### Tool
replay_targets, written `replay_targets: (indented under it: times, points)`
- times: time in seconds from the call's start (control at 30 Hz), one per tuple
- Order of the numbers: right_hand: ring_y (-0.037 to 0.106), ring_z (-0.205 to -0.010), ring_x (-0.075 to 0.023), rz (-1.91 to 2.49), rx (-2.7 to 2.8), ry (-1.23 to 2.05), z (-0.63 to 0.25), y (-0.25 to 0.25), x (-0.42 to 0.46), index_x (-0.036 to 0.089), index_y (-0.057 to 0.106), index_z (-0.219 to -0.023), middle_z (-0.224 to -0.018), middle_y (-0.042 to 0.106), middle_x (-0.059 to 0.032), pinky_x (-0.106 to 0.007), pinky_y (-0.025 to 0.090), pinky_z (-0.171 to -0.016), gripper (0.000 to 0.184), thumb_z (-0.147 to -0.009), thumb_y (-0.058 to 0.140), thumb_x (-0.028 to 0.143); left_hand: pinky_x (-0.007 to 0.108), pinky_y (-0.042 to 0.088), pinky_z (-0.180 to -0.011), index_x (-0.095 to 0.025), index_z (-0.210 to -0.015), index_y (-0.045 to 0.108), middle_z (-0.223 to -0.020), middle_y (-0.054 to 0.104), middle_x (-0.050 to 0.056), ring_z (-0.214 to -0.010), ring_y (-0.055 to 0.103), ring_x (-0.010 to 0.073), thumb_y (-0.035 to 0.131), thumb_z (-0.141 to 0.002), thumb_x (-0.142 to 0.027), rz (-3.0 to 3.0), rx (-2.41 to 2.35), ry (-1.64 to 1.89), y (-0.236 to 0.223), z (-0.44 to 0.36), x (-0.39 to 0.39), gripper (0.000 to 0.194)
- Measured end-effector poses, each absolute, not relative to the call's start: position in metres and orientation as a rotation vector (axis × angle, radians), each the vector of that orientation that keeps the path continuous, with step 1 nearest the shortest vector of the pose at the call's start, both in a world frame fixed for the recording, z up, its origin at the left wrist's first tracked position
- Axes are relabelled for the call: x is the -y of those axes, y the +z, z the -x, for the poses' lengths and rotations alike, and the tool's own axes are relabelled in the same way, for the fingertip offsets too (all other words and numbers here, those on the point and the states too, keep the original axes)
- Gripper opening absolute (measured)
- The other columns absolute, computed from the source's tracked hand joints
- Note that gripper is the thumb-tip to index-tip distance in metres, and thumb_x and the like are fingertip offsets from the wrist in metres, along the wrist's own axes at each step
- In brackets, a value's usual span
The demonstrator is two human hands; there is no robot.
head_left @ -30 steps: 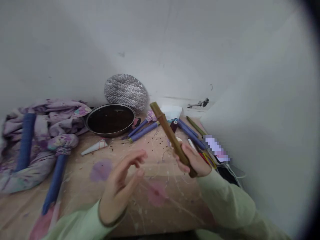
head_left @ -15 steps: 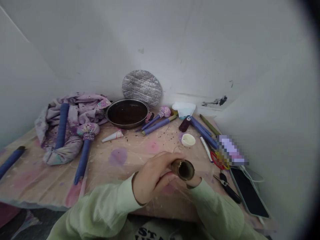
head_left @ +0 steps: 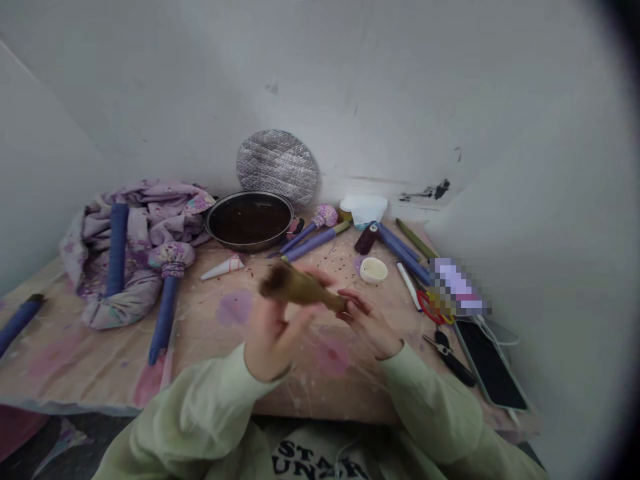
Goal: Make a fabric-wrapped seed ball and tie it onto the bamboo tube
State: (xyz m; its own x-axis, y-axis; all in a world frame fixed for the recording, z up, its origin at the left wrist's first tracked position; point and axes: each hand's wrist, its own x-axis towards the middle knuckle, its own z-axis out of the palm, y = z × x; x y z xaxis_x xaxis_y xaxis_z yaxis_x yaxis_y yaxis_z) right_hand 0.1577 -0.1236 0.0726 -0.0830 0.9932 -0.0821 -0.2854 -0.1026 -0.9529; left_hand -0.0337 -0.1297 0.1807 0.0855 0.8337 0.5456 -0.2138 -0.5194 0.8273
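Note:
A hollow brown-green tube (head_left: 300, 288), blurred by motion, lies nearly sideways in the air over the table. Its wide dark end points left and it narrows to the right. My left hand (head_left: 280, 330) is wrapped around the wider part from below. At the narrow end, my right hand (head_left: 367, 323) has its fingertips closed on the tip. Beyond the hands are a white paper cone (head_left: 223, 267) and a small white cup (head_left: 373, 270). A dark thread spool (head_left: 367, 239) stands behind the cup.
A dark pan (head_left: 250, 223) sits at the back before a silver round pad (head_left: 277, 167). Purple cloth (head_left: 145, 223) and blue-wrapped sticks (head_left: 167, 317) lie left. Right are scissors (head_left: 433, 308), snips (head_left: 450, 360), a marker (head_left: 409, 287) and a phone (head_left: 493, 363). White walls enclose the table.
The tube has swung from its open end facing me to lying crosswise, wide end left. My left hand has shifted left, and my right hand now shows at the narrow end.

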Motion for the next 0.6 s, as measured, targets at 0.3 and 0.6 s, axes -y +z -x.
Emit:
replay_targets:
  times: [0.3, 0.6]
  points:
    - [0.059, -0.081, -0.0147, 0.837, 1.163, 1.006, -0.155, 0.129, 0.14, 0.034, 0.063, -0.106, -0.098, 0.063, -0.0016, -0.032, 0.052, -0.072, 0.035, -0.072, 0.072, 0.033, 0.025, 0.053, -0.073, -0.015, -0.082, 0.059, -0.078, 0.068, 0.001, -0.074, 0.066, 0.0103, 0.052, -0.088, -0.024, -0.267, -0.836, 1.315, 0.135, 0.049, 0.045, 0.013]
    - [0.057, -0.085, -0.0161, 0.831, 1.425, 0.558, -0.127, 0.156, 0.144, 0.029, 0.064, -0.105, -0.095, 0.058, -0.0037, -0.03, 0.051, -0.072, 0.037, -0.072, 0.07, 0.014, 0.019, 0.055, -0.06, -0.01, -0.073, 0.055, -0.07, 0.066, 0.006, -0.063, 0.065, 0.0099, 0.046, -0.091, -0.019, -0.112, -0.793, 0.942, 0.099, 0.021, 0.05, 0.022]
